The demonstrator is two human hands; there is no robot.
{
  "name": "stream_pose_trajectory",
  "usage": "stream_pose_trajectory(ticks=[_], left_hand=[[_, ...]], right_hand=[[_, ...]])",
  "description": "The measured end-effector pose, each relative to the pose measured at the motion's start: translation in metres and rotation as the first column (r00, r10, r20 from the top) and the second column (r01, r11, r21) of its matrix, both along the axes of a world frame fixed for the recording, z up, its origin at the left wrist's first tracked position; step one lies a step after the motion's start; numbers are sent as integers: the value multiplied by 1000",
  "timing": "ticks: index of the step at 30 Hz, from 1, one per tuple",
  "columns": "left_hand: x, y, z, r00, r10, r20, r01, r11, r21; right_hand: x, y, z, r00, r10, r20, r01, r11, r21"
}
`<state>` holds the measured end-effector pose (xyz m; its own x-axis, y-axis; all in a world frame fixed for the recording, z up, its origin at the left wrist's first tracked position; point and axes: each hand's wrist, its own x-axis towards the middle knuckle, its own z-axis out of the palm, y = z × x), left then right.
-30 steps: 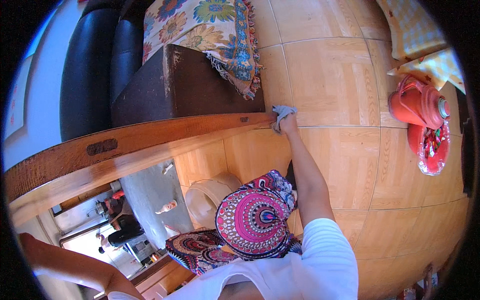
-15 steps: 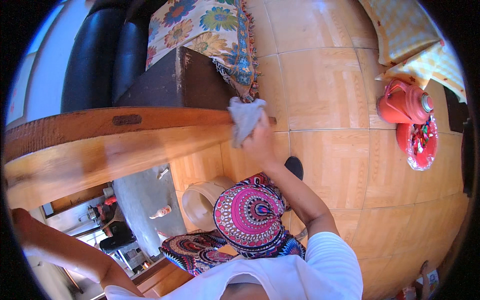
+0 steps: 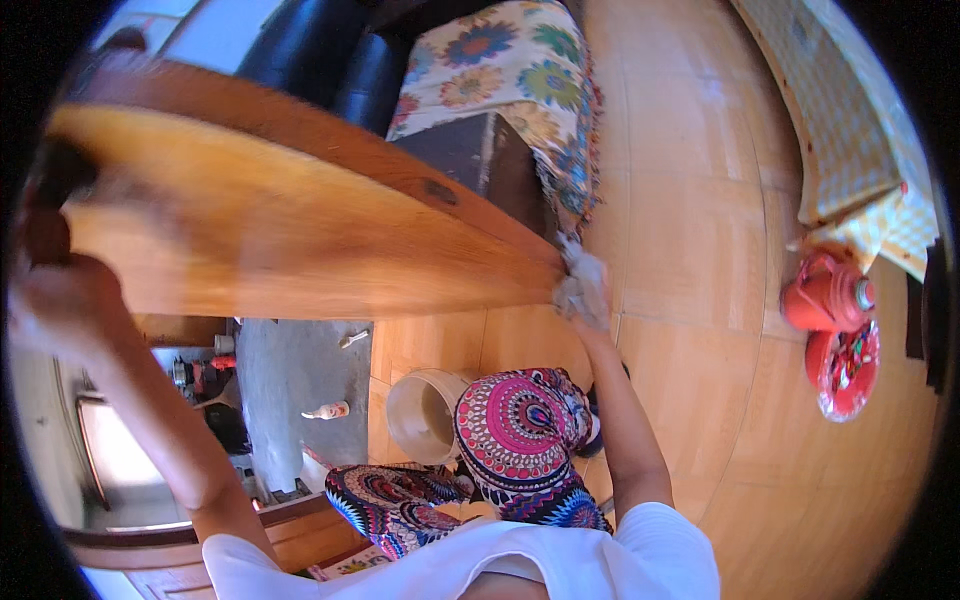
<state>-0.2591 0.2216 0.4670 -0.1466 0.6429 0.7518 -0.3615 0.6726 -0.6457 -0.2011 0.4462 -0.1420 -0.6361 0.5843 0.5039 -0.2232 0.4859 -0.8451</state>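
A grey cloth (image 3: 582, 270) is bunched in my right hand (image 3: 592, 312), pressed to the end corner of a wooden door (image 3: 330, 250). The door's narrow edge, with a dark oval slot, runs from upper left toward the cloth. At the far left my left hand (image 3: 65, 300) is closed on a dark door handle (image 3: 55, 185), both partly blurred and near the picture's rim. My knees, in patterned trousers, are bent below the door. Beside them a beige bucket (image 3: 425, 415) stands on the tiles.
Behind the door is a dark sofa (image 3: 300, 50) with a floral cover (image 3: 500, 70). On the right stand a red thermos flask (image 3: 825, 295), a red basin (image 3: 825, 365) holding colourful wrappers and a checked cloth (image 3: 850, 150). A bottle (image 3: 328, 410) lies on grey floor through the doorway.
The door appears tilted differently as the view has turned. My left hand has come into view at the handle. My right hand keeps the cloth at the door's end.
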Motion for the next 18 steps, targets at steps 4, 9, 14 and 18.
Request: stream_pose_trajectory(ticks=[4,9,14,18], left_hand=[[-5,99,-65,232,-972,44,792,215,571],[18,117,-75,86,-994,-64,620,3,785],[6,124,-76,-88,-996,-30,597,-77,799],[12,126,-73,-26,-994,104,728,52,684]], right_hand=[[-5,11,-36,996,7,90,-18,992,122],[-6,-8,133,994,81,-71,-91,982,-167],[-27,22,326,855,-85,-512,278,908,314],[-41,-2,416,687,16,-726,158,973,171]])
